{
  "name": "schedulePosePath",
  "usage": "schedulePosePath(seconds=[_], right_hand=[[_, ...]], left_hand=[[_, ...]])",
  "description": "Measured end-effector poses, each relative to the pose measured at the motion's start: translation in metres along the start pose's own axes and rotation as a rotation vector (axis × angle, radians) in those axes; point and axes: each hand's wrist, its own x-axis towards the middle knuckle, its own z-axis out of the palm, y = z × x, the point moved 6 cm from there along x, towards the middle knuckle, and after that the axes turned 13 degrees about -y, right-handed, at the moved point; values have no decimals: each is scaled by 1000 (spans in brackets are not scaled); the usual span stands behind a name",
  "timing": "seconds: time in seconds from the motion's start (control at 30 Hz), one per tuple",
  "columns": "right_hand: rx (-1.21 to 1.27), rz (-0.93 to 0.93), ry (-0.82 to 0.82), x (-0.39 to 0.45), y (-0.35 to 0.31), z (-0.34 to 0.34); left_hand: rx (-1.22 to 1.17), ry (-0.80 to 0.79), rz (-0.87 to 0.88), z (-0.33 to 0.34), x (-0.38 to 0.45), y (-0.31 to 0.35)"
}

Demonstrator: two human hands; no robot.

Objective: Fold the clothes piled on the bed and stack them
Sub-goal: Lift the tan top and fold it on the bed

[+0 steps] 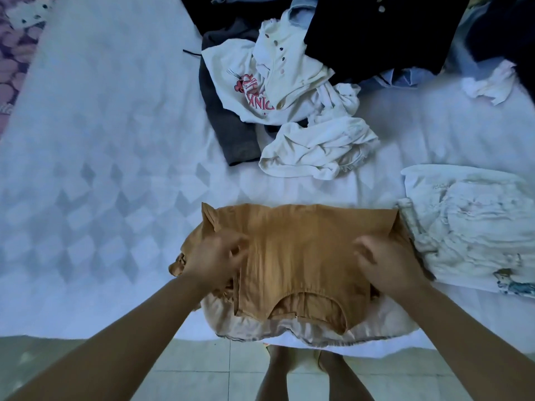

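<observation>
head view looks down on a white bed (115, 140), with the person standing at its near edge on a tiled floor (202, 371). a tan shirt (304, 250) lies flat at the near edge of the bed, right in front of the person, with its neckline toward them. it rests on top of a pale cream garment (289, 331) whose edge shows beneath it along the bed's rim.

the left hand (215, 259) sits on the shirt's left side, its fingers curled and pinching the cloth where a fold runs down that side; the fabric bunches under and beside the fingers. the right hand (388, 264) sits on the shirt's right side, fingers bent over the cloth near the right edge. the hand is blurred, so i cannot tell whether those fingers clamp the fabric or only press on it. the middle of the shirt lies smooth between the two hands.

just to the right of the shirt, touching its corner, lies a folded white garment (469, 224) with a small print. farther back is the unfolded pile (318, 82): a white shirt with pink lettering (240, 88), a crumpled white piece (315, 146), a dark grey piece (228, 125) and black and blue clothes behind.
</observation>
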Motion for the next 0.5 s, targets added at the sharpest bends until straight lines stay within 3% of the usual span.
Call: schedulePosePath(seconds=[0.07, 0.1, 0.2, 0.33, 0.4, 0.5], right_hand=[[-22, 47, 198, 13, 3, -14], [-68, 62, 256, 22, 6, -17], [-203, 85, 218, 51, 16, -19], [-290, 230, -128, 80, 39, -2], [-331, 266, -221, 83, 47, 4], [-234, 234, -60, 81, 46, -10]], left_hand=[[-12, 215, -61, -18, 17, -14], [6, 229, -99, -22, 28, -21], [143, 66, -225, -19, 61, -40], [430, -233, -292, 1, 87, -53], [524, -326, -301, 4, 89, -57], [431, -260, -333, -12, 88, -53]])
